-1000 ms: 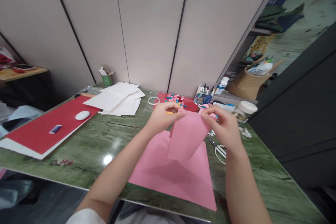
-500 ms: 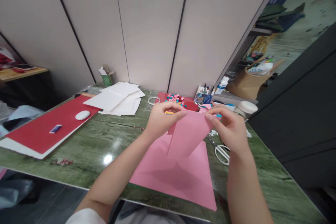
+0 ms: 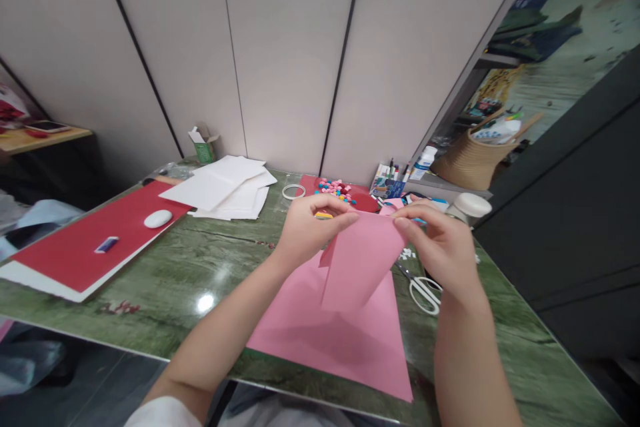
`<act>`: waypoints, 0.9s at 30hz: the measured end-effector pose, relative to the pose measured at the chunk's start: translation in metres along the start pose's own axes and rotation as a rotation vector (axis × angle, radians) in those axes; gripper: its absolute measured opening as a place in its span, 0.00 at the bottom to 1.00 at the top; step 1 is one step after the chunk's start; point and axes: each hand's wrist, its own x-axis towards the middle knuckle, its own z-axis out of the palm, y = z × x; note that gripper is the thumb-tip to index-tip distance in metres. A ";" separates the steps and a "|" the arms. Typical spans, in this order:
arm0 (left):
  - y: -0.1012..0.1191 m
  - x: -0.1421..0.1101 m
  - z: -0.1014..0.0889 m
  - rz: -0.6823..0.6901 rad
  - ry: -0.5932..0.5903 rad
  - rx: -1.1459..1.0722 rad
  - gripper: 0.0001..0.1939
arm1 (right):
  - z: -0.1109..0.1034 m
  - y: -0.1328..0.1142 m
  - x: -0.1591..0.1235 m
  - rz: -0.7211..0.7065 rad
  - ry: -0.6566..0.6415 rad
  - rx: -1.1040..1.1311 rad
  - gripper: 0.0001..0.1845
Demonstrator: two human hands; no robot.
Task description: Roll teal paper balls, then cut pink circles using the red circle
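A folded piece of pink paper (image 3: 357, 260) hangs in the air above the table, pinched at its upper edge by both hands. My left hand (image 3: 307, 227) grips its top left corner and my right hand (image 3: 443, 247) grips its top right corner. Under it a larger pink sheet (image 3: 330, 337) lies flat on the green marble table (image 3: 190, 273), reaching the near edge. White-handled scissors (image 3: 423, 290) lie just right of the flat sheet, below my right hand.
A red sheet on white board (image 3: 80, 247) lies at left with a white oval object (image 3: 158, 218) and a small blue item (image 3: 106, 245). White papers (image 3: 225, 190) are stacked behind. Coloured beads (image 3: 336, 190), a tape ring (image 3: 293, 191), pens and a woven basket (image 3: 470, 160) crowd the back right.
The held pink paper's lower end has narrowed toward a point, and my right hand has shifted slightly right. The flat sheet stays where it was.
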 end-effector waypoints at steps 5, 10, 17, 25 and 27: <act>0.001 0.000 0.000 -0.006 0.004 -0.014 0.07 | 0.000 0.000 0.001 -0.016 -0.010 -0.016 0.05; -0.002 0.000 0.001 -0.036 0.048 -0.048 0.08 | 0.003 0.000 0.001 0.037 0.085 0.031 0.04; -0.008 0.004 -0.001 -0.072 0.122 -0.146 0.09 | 0.002 0.012 0.000 0.240 0.202 0.198 0.04; -0.006 0.006 -0.003 -0.099 0.118 -0.145 0.09 | 0.000 0.021 0.000 0.266 0.252 0.209 0.04; -0.005 0.006 -0.002 -0.102 0.121 -0.147 0.08 | 0.002 0.020 0.000 0.245 0.282 0.218 0.04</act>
